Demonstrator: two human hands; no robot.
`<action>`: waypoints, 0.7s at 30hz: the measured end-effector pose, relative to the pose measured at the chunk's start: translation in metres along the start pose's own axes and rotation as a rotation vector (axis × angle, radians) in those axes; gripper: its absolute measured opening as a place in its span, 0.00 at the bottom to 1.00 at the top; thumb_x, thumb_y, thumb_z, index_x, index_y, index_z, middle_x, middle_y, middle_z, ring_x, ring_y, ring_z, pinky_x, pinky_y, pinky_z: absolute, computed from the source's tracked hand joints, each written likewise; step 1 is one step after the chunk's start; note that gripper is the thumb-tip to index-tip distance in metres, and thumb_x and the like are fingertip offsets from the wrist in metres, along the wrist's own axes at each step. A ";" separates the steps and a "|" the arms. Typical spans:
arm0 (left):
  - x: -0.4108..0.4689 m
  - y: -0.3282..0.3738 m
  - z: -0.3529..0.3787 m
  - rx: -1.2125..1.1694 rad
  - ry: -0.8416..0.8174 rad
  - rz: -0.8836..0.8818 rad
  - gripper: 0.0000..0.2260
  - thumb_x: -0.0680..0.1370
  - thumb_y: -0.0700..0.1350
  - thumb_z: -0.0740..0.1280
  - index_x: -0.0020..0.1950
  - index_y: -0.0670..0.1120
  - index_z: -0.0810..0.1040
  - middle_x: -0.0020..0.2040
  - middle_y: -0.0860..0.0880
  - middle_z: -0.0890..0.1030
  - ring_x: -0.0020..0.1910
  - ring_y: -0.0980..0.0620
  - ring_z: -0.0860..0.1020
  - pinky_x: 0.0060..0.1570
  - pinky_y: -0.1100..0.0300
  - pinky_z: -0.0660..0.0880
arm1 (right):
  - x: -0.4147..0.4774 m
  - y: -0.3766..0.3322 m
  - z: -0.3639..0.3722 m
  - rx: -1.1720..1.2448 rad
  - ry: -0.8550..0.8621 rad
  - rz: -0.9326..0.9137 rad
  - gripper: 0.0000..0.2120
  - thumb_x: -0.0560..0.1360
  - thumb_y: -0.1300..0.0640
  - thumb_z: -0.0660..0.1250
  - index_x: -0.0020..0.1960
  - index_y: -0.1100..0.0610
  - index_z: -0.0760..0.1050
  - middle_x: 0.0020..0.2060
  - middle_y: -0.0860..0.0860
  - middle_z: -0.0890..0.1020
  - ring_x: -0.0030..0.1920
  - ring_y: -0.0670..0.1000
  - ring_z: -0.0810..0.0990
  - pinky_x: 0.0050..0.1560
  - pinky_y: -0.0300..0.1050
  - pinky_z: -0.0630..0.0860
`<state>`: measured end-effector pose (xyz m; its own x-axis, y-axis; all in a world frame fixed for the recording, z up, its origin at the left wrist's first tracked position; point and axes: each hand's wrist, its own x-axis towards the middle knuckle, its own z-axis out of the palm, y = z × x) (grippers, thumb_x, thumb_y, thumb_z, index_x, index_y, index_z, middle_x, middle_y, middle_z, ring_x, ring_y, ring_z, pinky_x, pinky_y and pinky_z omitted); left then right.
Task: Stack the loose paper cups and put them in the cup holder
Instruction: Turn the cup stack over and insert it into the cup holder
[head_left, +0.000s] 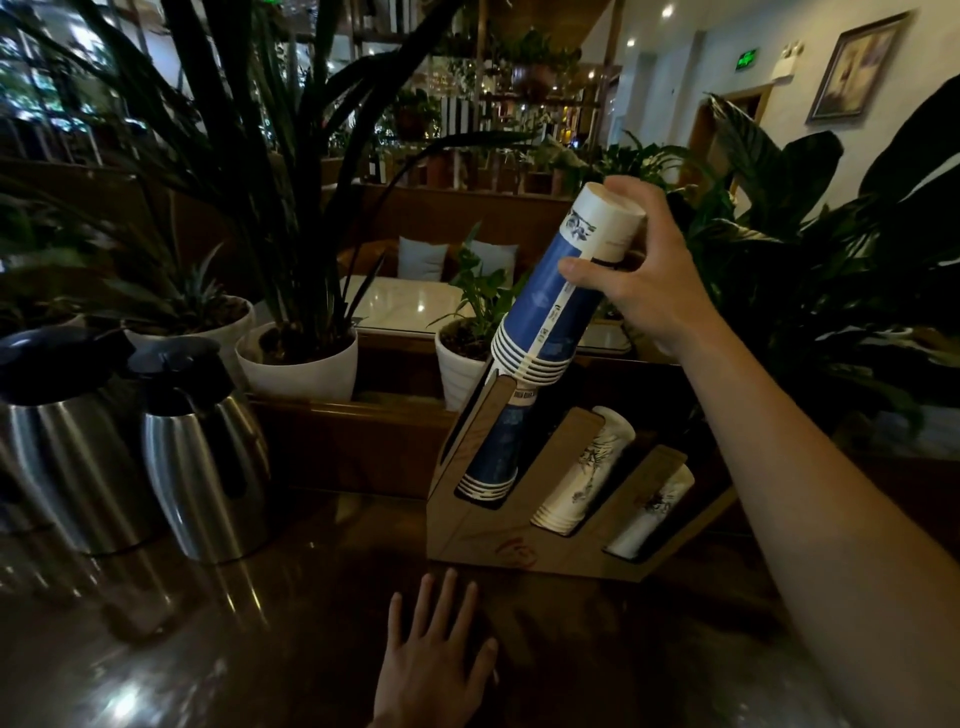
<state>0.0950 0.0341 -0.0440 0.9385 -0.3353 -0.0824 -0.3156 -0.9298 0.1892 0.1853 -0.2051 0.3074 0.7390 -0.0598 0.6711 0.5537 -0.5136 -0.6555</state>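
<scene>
Blue-and-white paper cups, nested into one stack, being held near the closed top end by the right hand, grip clamped around the stack with thumb in front and fingers curled behind. Tilting the stack to match the slant of the wooden cup holder, with the rimmed lower end sitting at the mouth of the leftmost slot. Already holding a blue stack lower in that same slot; white stacks filling the two slots to the right. Resting flat on the dark glossy surface, just in front of the holder, the left hand, fingers spread, gripping nothing. Judging by this: the insertion step, stacking apparently done. Calling next for sliding the stack down along the slot's angle until seated on the cups below, then loosening the grip. Standing well to the left, two steel jugs; potted plants behind.
</scene>
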 end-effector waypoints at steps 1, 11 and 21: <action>-0.001 0.001 -0.002 -0.010 0.008 -0.003 0.34 0.81 0.70 0.43 0.84 0.60 0.41 0.83 0.54 0.35 0.83 0.45 0.36 0.70 0.47 0.21 | 0.002 -0.002 -0.002 -0.014 -0.025 0.001 0.35 0.67 0.48 0.79 0.69 0.39 0.67 0.62 0.35 0.72 0.58 0.33 0.73 0.47 0.27 0.73; 0.002 -0.004 0.010 0.063 -0.016 0.030 0.38 0.73 0.73 0.32 0.81 0.60 0.34 0.82 0.54 0.32 0.78 0.50 0.29 0.59 0.49 0.13 | -0.009 0.008 0.011 -0.114 -0.067 0.001 0.35 0.66 0.43 0.78 0.69 0.41 0.67 0.59 0.33 0.72 0.59 0.42 0.74 0.50 0.31 0.69; -0.002 -0.004 0.007 0.033 -0.032 0.026 0.35 0.75 0.73 0.32 0.78 0.60 0.31 0.82 0.53 0.32 0.80 0.47 0.30 0.62 0.47 0.16 | -0.054 0.044 0.043 -0.016 -0.041 0.123 0.38 0.66 0.44 0.80 0.71 0.38 0.66 0.66 0.38 0.72 0.62 0.37 0.73 0.53 0.31 0.73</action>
<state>0.0937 0.0377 -0.0517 0.9254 -0.3631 -0.1089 -0.3443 -0.9252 0.1598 0.1858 -0.1880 0.2272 0.8160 -0.0885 0.5713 0.4521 -0.5183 -0.7259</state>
